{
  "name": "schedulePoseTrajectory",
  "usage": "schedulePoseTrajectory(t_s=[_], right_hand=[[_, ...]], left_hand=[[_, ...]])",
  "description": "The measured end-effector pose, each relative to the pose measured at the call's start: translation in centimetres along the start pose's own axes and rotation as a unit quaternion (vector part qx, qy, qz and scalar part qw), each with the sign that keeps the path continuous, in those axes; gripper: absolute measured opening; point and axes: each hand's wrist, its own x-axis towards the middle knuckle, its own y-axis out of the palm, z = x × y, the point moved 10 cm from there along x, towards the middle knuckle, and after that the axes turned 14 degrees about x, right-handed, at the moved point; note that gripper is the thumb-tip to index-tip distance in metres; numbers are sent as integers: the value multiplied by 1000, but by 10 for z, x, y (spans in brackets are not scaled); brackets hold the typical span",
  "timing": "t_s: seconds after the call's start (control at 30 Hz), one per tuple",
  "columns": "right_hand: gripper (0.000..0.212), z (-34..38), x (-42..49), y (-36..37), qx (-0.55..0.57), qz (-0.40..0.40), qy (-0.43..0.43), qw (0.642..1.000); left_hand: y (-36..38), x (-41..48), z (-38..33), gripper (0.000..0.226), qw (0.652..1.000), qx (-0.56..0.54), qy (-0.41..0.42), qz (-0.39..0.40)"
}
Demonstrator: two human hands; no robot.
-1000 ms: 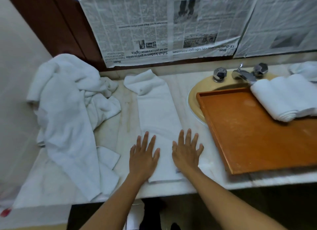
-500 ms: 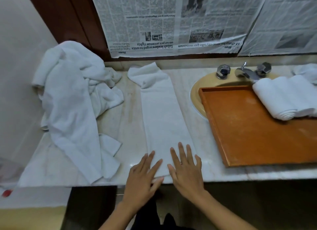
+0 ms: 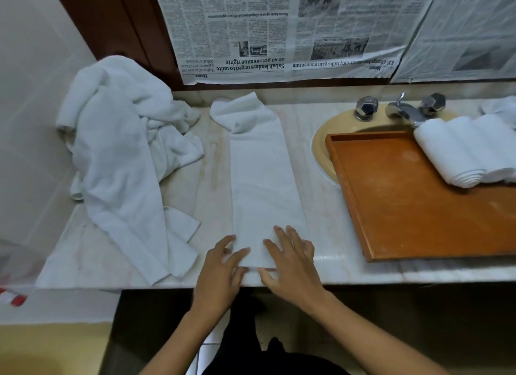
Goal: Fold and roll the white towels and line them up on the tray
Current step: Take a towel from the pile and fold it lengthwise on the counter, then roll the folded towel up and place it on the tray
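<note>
- Centrally, a white towel (image 3: 262, 184) is laid on the marble counter (image 3: 329, 229) as a long, narrow, flat-folded strip running from 6 toward 12 o'clock; its far end is rumpled.
- Its near end is pressed by the right hand (image 3: 293, 260), fingers spread and straight.
- Its near-left corner is touched by the left hand (image 3: 220, 268), fingers loosely extended, nothing gripped.
- At 3 o'clock, rolled towels (image 3: 463, 151) are lined up on the orange tray (image 3: 405, 207).
- At 9 o'clock, unfolded towels (image 3: 120, 156) are heaped.

A bathroom: a pale veined marble bench (image 3: 329, 215) holds an inset oval yellow ceramic basin (image 3: 321, 151), with a chrome tap (image 3: 402, 110) between two faceted chrome handles (image 3: 366, 106) at its back, and pale wall tiles (image 3: 33, 123) on the left.
</note>
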Motion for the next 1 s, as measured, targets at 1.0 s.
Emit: schedulePoseTrajectory(t_s=[1.0], right_hand=[[19,-14,-29,-26,-28,-170,-188,967]], left_hand=[[-29,-10,-4,25,983,109,84,-123]])
